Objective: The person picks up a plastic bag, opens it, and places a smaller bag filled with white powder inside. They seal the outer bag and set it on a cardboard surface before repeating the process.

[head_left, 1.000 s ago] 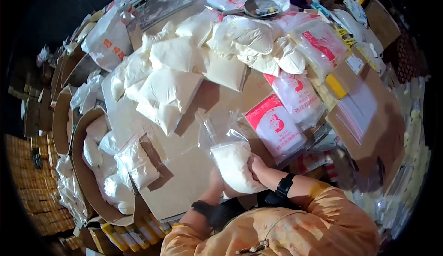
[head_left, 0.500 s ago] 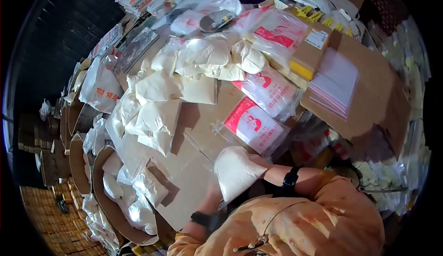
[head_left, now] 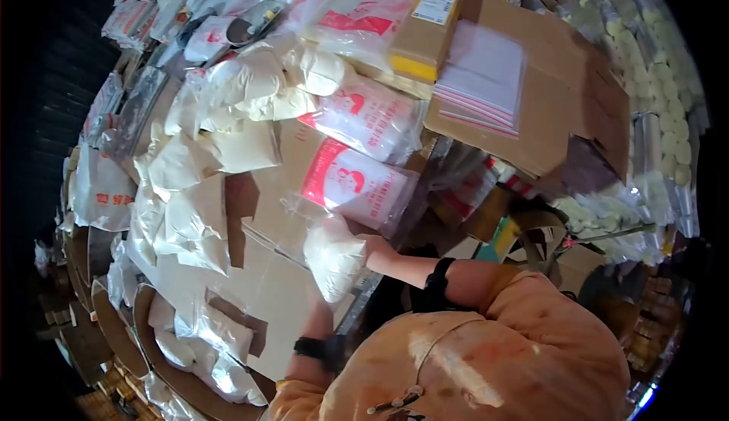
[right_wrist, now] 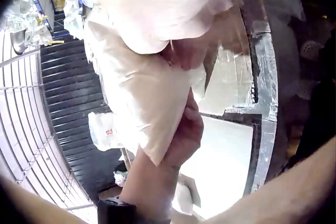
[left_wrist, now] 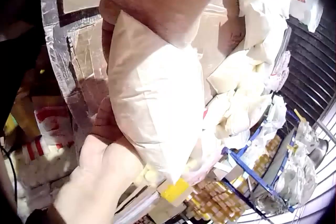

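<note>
A plump bag of pale powder [head_left: 332, 258] is held between both hands above the cardboard-covered table, one corner pointing down. My right hand [head_left: 373, 248] grips its right side in the head view; in the left wrist view this hand [left_wrist: 109, 155] has its fingers bent against the bag [left_wrist: 157, 98]. My left hand [head_left: 320, 307] is at the lower left side of the bag, blurred. The right wrist view shows the left hand [right_wrist: 185, 134] with fingers curled round the edge of the bag [right_wrist: 139, 95]. Some fingertips are hidden behind the bag.
Filled pale bags [head_left: 201, 212] lie piled at the left of the table. Red-and-white plastic packs [head_left: 358, 184] lie just beyond the hands. A cardboard box [head_left: 140, 330] at lower left holds more bags. White sheets [head_left: 482, 72] rest on cardboard at upper right.
The head view has swung right, so the table appears further left. The bag has tipped from upright to corner-down, still between both hands, and its clear top is less visible.
</note>
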{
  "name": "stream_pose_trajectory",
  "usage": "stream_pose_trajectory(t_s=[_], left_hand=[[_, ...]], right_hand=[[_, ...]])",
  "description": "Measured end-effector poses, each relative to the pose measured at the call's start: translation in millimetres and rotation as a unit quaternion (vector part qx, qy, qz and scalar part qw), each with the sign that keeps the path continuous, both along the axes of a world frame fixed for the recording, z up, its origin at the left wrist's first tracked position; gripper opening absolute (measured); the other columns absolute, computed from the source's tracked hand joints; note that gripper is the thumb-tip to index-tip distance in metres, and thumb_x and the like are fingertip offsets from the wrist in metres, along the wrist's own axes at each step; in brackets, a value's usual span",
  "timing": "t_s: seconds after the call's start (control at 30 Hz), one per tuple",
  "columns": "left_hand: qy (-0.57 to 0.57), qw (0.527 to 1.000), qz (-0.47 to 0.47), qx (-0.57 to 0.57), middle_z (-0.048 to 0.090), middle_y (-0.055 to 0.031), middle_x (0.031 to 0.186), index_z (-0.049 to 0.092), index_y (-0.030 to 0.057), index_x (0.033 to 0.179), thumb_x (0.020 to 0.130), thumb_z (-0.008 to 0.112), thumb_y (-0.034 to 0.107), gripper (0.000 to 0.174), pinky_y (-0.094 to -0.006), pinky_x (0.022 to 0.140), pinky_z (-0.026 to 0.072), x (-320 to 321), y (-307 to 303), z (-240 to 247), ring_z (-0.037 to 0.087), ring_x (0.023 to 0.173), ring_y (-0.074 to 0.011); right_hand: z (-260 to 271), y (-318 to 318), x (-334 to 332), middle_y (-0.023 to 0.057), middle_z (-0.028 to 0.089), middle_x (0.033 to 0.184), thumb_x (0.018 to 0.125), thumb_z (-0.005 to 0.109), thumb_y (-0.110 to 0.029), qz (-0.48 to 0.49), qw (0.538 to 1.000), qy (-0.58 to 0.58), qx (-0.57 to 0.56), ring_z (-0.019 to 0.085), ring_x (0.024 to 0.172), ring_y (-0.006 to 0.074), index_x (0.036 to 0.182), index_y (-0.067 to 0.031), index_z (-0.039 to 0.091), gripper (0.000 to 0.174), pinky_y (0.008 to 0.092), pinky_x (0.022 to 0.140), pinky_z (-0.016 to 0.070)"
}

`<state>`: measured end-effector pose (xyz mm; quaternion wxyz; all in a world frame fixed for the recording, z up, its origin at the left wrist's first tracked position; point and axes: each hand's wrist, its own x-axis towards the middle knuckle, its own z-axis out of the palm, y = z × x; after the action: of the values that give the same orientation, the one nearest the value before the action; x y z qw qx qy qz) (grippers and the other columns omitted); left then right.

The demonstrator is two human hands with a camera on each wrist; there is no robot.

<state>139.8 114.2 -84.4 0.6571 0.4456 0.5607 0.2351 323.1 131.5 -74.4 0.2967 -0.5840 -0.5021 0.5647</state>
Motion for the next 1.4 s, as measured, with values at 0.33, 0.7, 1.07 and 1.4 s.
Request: stream_pose_trajectory(t_s=[0.33, 0.7, 1.07, 1.4], left_hand=[[-0.217, 0.956, 0.179, -0.085, 0.056, -0.0153, 0.111, 0.045, -0.0028, 0.121, 0.089, 0.039, 0.022, 0.041, -0.0377, 0.084, 0.0454, -21.9, 1.2, 32.7, 0.056, 0.098, -0.0273], [0.288, 0.939, -0.18, 0.053, 0.062, -0.0193, 0.078, 0.063, 0.0044, 0.084, 0.071, 0.052, 0.017, 0.021, -0.0426, 0.069, 0.0463, -42.3, -1.4, 93.2, 0.059, 0.074, -0.0369], [0.314, 0.932, -0.164, 0.076, 0.063, -0.0188, 0.08, 0.062, 0.002, 0.083, 0.079, 0.05, 0.026, 0.027, -0.0417, 0.067, 0.0471, -36.9, -28.4, 79.4, 0.061, 0.074, -0.0344], [0.044, 0.996, 0.076, 0.031, 0.061, -0.0075, 0.061, 0.059, -0.002, 0.073, 0.091, 0.041, 0.021, 0.035, -0.0286, 0.059, 0.0455, -63.9, -29.5, 158.6, 0.058, 0.059, -0.0154]], right_hand=[[25.9, -11.4, -17.8, 0.0103, 0.064, 0.08, 0.087, 0.047, -0.02, -0.024, 0.999, 0.026, -0.017, 0.06, 0.071, 0.0193, 0.08, -0.0022, 0.063, 0.024, 0.0316, 0.067, 0.0463], [50.3, -2.4, 9.9, 0.0164, 0.063, 0.072, 0.082, 0.051, -0.016, 0.174, 0.956, -0.235, -0.037, 0.063, 0.066, 0.029, 0.085, 0.0038, 0.059, 0.022, 0.0367, 0.063, 0.0492], [21.7, 20.0, -6.0, 0.0206, 0.06, 0.076, 0.085, 0.047, -0.02, 0.097, 0.969, -0.214, 0.082, 0.057, 0.076, 0.0393, 0.085, -0.0022, 0.053, 0.018, 0.0433, 0.067, 0.0449], [140.4, -6.9, 5.1, 0.0059, 0.054, 0.056, 0.087, 0.044, -0.013, 0.043, 0.993, 0.089, -0.059, 0.053, 0.05, 0.0122, 0.067, -0.0005, 0.05, 0.024, 0.0278, 0.051, 0.0443]])
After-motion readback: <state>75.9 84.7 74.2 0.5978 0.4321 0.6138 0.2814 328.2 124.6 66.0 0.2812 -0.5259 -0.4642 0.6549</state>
